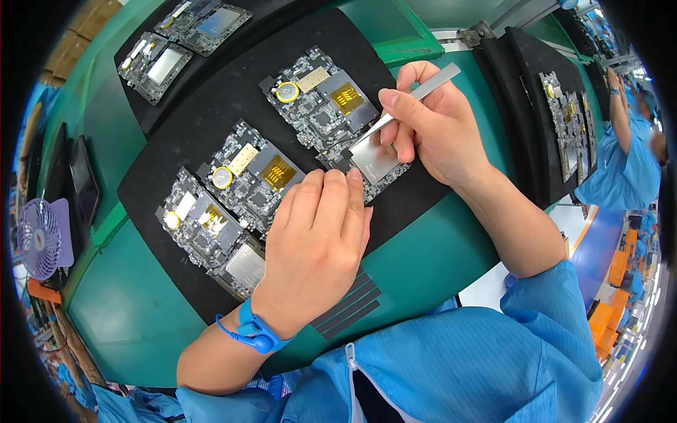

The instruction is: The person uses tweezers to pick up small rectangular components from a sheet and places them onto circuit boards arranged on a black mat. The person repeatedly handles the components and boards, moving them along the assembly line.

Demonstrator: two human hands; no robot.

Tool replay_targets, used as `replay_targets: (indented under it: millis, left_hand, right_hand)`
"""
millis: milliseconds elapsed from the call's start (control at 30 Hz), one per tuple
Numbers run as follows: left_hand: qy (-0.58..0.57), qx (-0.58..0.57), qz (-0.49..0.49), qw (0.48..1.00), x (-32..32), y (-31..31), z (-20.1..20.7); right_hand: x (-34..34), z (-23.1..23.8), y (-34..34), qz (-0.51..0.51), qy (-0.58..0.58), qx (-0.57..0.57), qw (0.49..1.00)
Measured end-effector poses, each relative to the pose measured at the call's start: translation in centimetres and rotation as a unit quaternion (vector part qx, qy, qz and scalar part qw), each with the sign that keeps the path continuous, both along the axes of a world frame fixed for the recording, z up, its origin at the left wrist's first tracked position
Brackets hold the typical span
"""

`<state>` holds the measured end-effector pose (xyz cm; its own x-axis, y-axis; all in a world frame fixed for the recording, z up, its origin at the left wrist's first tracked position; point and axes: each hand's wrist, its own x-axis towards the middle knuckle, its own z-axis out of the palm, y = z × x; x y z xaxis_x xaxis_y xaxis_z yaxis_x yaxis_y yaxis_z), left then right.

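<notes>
Green bench (134, 289), factory floor beyond it on the right, co-worker in a blue smock (613, 176) out there. Purple fan (40, 238) at far left.

Black mat (240, 106) on the bench, three circuit boards on it, angled side by side. Work is on the right-hand board (321, 120), the farthest of the three: coin cell (288, 92) in a yellow ring, amber tape (346, 99), silver plate (375, 161) at its near end.

Right hand (441, 130): thumb and fingers pinching steel tweezers (431, 86), tips down by the plate's far left corner. Contact there too fine to call. Left hand (317, 243): fingers bent and close together, fingertips at the board's near left edge, just beside the plate. Can't tell if anything's pinched under them. Blue strap (254, 331) on that wrist.

Progress, my read: mid-job on this board; cell, tape and plate all on it. Left board (204, 243) also has cell, tape and plate. Middle board (254, 187) shows cell and tape; its near end is under the left hand, so can't say if it matches. What's left on any of them: not determinable from this view.

More boards on a far left mat (211, 60) and at right (564, 120).

Markings: small dark lettering on the silver plate, not transcribing it. No brand to report.
</notes>
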<state>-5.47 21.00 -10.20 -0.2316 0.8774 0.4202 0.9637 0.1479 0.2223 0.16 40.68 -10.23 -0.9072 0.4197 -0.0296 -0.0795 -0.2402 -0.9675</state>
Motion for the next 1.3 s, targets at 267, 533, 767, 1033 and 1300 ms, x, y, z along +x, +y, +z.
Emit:
replay_targets:
  millis: [267, 533, 767, 1033, 1300]
  left_hand:
    - [0.009, 0.001, 0.0, 1.0, 0.0, 0.0, 0.1]
    - [0.015, -0.004, 0.001, 1.0, 0.0, 0.0, 0.2]
    - [-0.002, 0.001, -0.015, 1.0, -0.3, 0.1, 0.0]
    - [-0.083, -0.028, -0.028, 0.996, -1.0, 0.3, 1.1]
    - [-0.027, 0.009, -0.004, 1.0, 0.1, -0.2, -0.4]
  right_hand:
    - [0.0, -0.2, 0.0, -0.006, 0.004, 0.006, 1.0]
    - [0.0, -0.2, 0.0, -0.011, -0.007, 0.012, 1.0]
    - [0.0, -0.1, 0.0, -0.018, -0.018, 0.032, 0.999]
    - [0.3, 0.7, -1.1, -0.035, -0.034, 0.102, 0.994]
    - [1.3, -1.0, -2.2, -0.071, 0.181, 0.293, 0.936]
